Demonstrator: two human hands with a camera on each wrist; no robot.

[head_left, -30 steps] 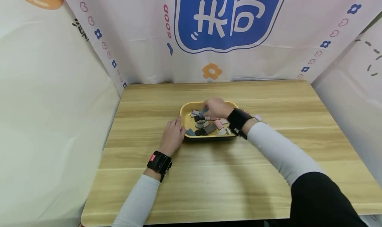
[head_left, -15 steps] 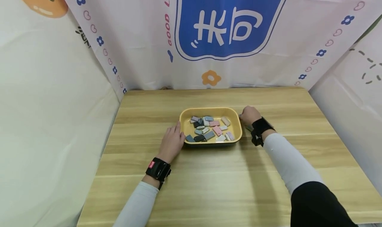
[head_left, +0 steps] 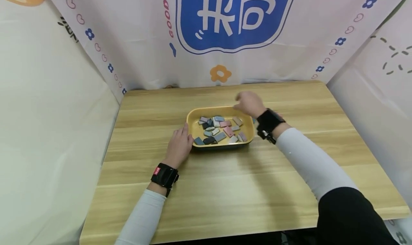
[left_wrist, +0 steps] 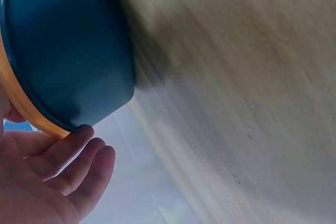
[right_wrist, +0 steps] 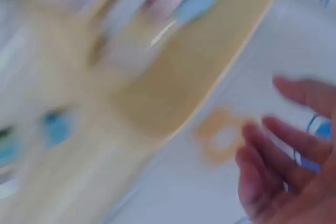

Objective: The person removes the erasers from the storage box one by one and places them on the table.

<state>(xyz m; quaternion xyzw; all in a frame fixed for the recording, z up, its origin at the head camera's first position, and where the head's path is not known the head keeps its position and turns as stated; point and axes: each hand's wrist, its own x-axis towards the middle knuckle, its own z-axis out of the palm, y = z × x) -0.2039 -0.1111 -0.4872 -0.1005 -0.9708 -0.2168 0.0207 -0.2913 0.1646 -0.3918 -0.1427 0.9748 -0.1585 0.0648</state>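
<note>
A tray (head_left: pixel 220 109), yellow inside and dark teal outside, stands on the table. Several small flat blocks in pink, grey, blue, white and black lie loose in it, among them a pink block (head_left: pixel 229 131) and a grey-blue block (head_left: pixel 220 136). At its left end my left hand (head_left: pixel 178 146) holds the rim; the left wrist view has fingertips (left_wrist: pixel 81 132) against the orange-yellow edge. My right hand (head_left: pixel 251 103) is over the tray's far right corner. In the right wrist view its fingers are loosely bent with nothing between them.
Beside the tray on the right, small pieces lie on the table, including a blue piece (right_wrist: pixel 56 129), blurred. My right wrist hides part of that area in the head view. A printed white curtain (head_left: pixel 148 59) hangs behind the wooden table (head_left: pixel 145 109).
My right hand went from inside the tray, with a blue-grey block, to the table on its right, then back over the far right corner without it. The left hand stays on the rim.
</note>
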